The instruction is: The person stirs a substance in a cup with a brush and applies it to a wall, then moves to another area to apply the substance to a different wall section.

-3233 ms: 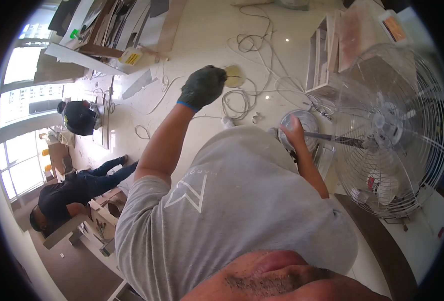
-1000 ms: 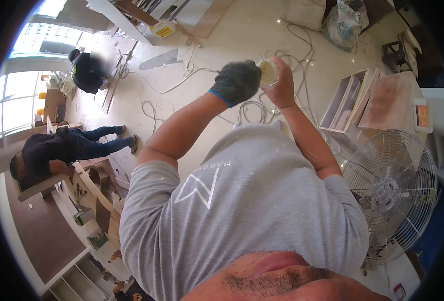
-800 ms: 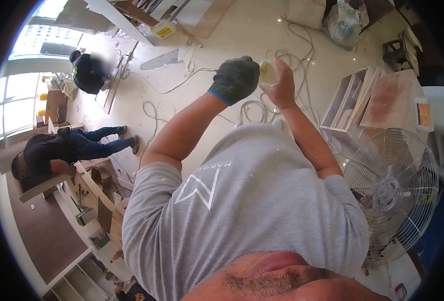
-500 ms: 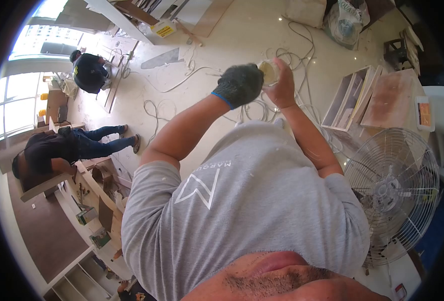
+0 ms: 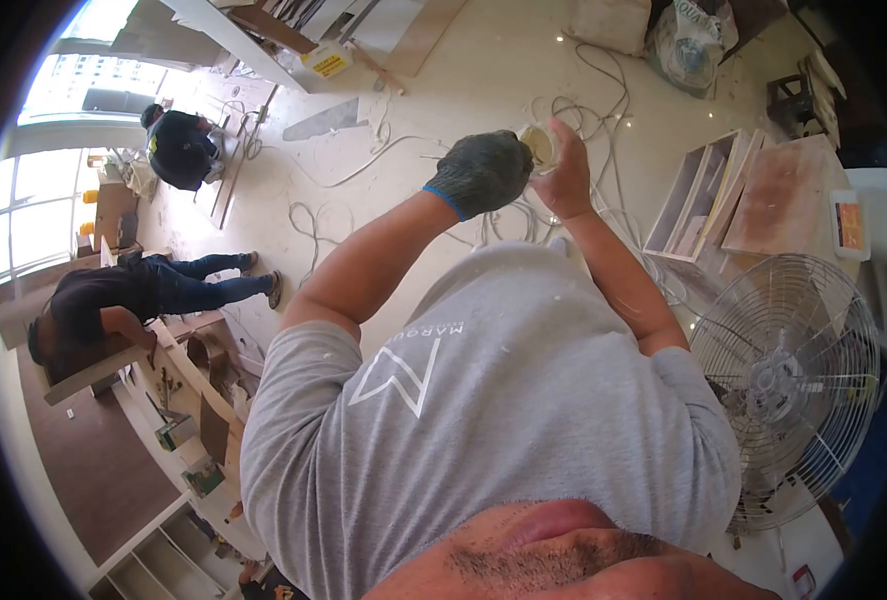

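My left hand (image 5: 485,173), in a dark knitted glove with a blue cuff, is closed in front of my chest. A short thin piece juts from its far side, too small to name, and the curled fingers hide what they grip. Bare and close beside it, my right hand (image 5: 567,175) curves its fingers and thumb around a round pale-yellow object (image 5: 537,146) with a clear-looking rim. The glove touches or nearly touches that object and covers part of it. Its exact kind cannot be made out.
Loose cables (image 5: 613,150) coil over the floor beneath my hands. A wire fan (image 5: 778,380) stands at my right, near an open wooden box (image 5: 698,200). To the left one person (image 5: 113,300) leans over a workbench (image 5: 198,375); another person (image 5: 178,148) crouches near the window.
Both hands stay together and shift only slightly, with the glove a little more over the round object. The person at the workbench has moved an arm slightly.
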